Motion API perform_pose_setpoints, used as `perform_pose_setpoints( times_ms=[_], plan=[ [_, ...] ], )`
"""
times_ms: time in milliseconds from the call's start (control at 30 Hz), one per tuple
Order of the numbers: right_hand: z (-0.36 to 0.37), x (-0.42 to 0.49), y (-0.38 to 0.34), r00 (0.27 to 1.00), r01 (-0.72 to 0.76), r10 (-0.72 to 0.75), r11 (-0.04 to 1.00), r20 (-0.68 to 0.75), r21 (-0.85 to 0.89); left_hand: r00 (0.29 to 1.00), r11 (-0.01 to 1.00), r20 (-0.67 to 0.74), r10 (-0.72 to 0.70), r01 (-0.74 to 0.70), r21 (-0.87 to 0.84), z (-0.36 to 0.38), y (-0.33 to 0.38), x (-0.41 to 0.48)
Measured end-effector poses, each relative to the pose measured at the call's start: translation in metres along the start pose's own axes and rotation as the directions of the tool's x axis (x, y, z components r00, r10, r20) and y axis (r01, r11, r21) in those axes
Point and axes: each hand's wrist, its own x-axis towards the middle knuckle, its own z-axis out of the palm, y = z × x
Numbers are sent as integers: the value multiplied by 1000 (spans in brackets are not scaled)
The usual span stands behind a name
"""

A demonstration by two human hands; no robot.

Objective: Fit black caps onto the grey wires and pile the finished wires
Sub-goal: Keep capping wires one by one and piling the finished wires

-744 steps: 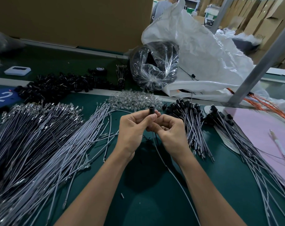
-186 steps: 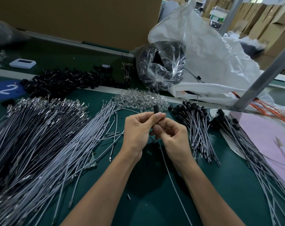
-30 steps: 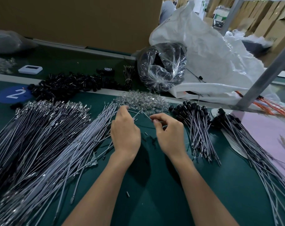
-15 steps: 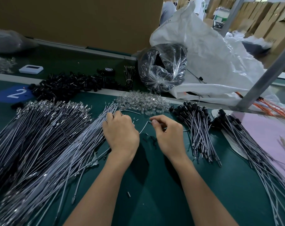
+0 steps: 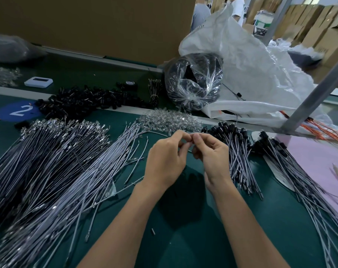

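Observation:
My left hand [image 5: 165, 161] and my right hand [image 5: 213, 159] are raised together over the green table [image 5: 183, 238]. Their fingertips meet and pinch a thin grey wire [image 5: 189, 150]; most of it is hidden by the fingers. No black cap shows in either hand. Uncapped grey wires [image 5: 98, 171] fan out in a large heap to the left. Loose black caps [image 5: 83, 101] lie in a pile at the back left. Finished wires with black caps [image 5: 235, 151] are piled just right of my right hand, with another such pile [image 5: 291, 171] further right.
Small clear parts [image 5: 170, 120] lie in a heap behind my hands. A clear bag of black parts [image 5: 193, 84] and a white sack [image 5: 251, 74] stand at the back. A slanted metal post [image 5: 315, 93], orange wires [image 5: 326, 130] and a pink sheet [image 5: 318, 161] are at the right.
My left hand has come back from the grey wire heap and risen to meet my right hand. Both now pinch together above the table instead of reaching down to it.

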Motion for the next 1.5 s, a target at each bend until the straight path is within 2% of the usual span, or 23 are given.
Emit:
perform_pose_setpoints(
  times_ms=[133,200,267,367,433,533,567,633,700,767,900,933,967,1033,1167,1267,1433,1500],
  plan=[
    [-11,4,-7,980,-19,54,984,-190,178,999,996,19,-34,36,-78,1,-3,2],
    [-19,8,-11,947,21,64,966,-316,258,997,994,58,-53,58,-93,1,-3,2],
    [-25,11,-14,926,58,79,936,-369,346,994,993,87,-58,66,-94,3,-2,1],
    [-21,10,-14,968,0,116,887,-221,463,995,986,65,-77,85,-143,5,0,1],
    [-16,8,-11,987,-61,117,901,-106,430,990,977,75,-120,131,-170,6,2,2],
    [-15,7,-8,987,-67,113,932,-111,356,962,965,193,-191,221,-144,2,5,2],
    [-16,6,-9,983,-67,121,935,-137,348,945,963,231,-230,255,-86,-2,6,3],
    [-18,6,-8,974,-59,129,939,-186,337,913,944,259,-315,273,186,-16,5,11],
    [-19,6,-6,970,-39,104,959,-220,281,901,831,193,-388,252,496,-39,3,22],
    [-17,4,-5,970,-14,59,982,-236,188,889,664,72,-453,282,693,-71,-6,30],
    [-13,2,-5,974,22,6,992,-228,123,821,359,-61,-568,313,879,-133,-42,21],
    [-13,2,-5,974,30,-2,992,-226,120,792,295,-71,-607,307,905,-143,-49,16],
    [-13,2,-6,975,36,-9,992,-222,120,772,275,-78,-630,316,908,-149,-55,13],
    [-13,3,-8,975,46,-16,991,-223,129,792,331,-91,-604,354,875,-155,-62,12],
    [-13,1,-9,975,43,-13,991,-223,128,861,518,-100,-499,389,762,-154,-57,9],
    [-13,2,-10,977,39,-9,990,-213,135,890,655,-170,-423,430,621,-151,-57,6],
    [-13,3,-9,983,19,7,990,-186,138,909,731,-241,-339,416,541,-147,-55,8],
    [-13,3,-8,984,13,12,990,-175,138,914,763,-225,-338,406,503,-149,-51,10]
  ],
)
